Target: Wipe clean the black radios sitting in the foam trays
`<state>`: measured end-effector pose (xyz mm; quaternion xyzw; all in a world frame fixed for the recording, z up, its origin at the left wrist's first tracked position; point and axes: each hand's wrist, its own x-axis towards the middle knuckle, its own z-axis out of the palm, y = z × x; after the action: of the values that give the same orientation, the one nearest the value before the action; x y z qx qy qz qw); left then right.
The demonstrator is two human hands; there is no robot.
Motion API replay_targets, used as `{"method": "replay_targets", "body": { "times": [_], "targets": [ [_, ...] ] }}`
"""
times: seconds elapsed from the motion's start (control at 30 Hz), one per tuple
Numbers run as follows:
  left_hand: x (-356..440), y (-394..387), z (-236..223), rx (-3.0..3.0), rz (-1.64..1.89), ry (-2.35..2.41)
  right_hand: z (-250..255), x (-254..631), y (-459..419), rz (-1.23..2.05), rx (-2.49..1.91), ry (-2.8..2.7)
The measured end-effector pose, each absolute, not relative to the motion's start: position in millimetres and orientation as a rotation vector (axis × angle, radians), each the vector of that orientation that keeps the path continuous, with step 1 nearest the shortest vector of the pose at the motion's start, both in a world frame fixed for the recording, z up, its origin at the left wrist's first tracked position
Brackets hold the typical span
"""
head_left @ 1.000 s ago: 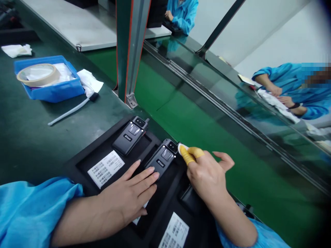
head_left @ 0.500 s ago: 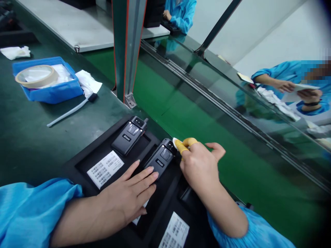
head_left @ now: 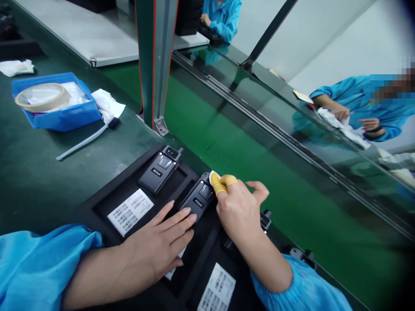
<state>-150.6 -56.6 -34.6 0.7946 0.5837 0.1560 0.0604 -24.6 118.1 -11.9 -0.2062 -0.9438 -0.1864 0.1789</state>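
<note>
Two black "Riton" handsets lie in a black tray (head_left: 97, 203) in front of me. My left hand (head_left: 158, 246) lies flat with fingers stretched out, fingertips pressing the lower end of the nearer handset (head_left: 197, 201). My right hand (head_left: 240, 207), with yellow finger cots on thumb and forefinger, pinches a small white pad (head_left: 214, 177) against the top of that handset. The second handset (head_left: 158, 169) sits untouched in the slot to the left. White barcode labels (head_left: 130, 211) lie in the tray slots.
A blue bin (head_left: 55, 108) with a tape roll stands at the far left, with white cloths and a white tube beside it. A metal post (head_left: 154, 65) rises behind the tray. A green conveyor belt (head_left: 259, 172) runs on the right. Other people in blue coats work beyond it.
My right hand with the white pad has slid left onto the top of the nearer handset. My left hand has stayed put. A further black device now shows behind my right hand.
</note>
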Motion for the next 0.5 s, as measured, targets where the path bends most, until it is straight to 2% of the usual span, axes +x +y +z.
{"method": "replay_targets", "body": {
  "times": [0.5],
  "targets": [
    [-148, -58, -34, 2.422, 0.439, 1.82, -20, 3, 117, -0.556, -0.762, -2.537]
  ]
}}
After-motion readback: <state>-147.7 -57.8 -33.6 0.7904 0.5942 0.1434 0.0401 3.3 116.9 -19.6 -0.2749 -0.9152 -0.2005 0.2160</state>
